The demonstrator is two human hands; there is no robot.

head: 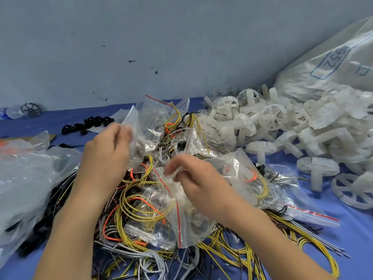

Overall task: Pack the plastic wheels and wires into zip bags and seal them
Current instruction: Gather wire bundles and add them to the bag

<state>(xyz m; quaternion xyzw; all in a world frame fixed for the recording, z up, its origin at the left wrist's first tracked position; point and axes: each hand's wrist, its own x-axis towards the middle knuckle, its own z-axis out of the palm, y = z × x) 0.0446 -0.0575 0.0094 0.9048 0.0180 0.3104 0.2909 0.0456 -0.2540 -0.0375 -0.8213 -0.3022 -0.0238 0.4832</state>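
Pinching, left hand [107, 150]: curled fingers and thumb closed on the upper part of a small clear zip bag [137, 146], lifted above the heap; contents too blurred to tell.
Right hand [198, 178]: fingers bent, tips pressed together on the mouth of a second zip bag [187, 225] with a red strip; resting on the wires, just below and right of the first bag.
Wires [238, 253]: yellow, orange, grey and black, tangled in one loose heap in the middle of the table, under both hands and running toward the near edge of the view.
Plastic wheels [270, 118]: white, half transparent, piled at the right, just beside the wires; some standing on a stub, some lying on the side.
Packed bags [242, 174]: more zip bags with wires inside, on top of the heap, behind and to the right of the hands.
White sack [323, 63]: far right behind the wheels, marked 952 in a blue frame.
Black rings [88, 124]: small group on the table, left of the heap and apart from it.
Large clear bag [26, 178]: crumpled at the left, beside the left forearm.
Black wheel [32, 109]: far left at the wall, next to a plastic bottle [10, 113].
Table cover [355, 235]: blue.
Wall [141, 47]: grey-blue, with a few dark marks.
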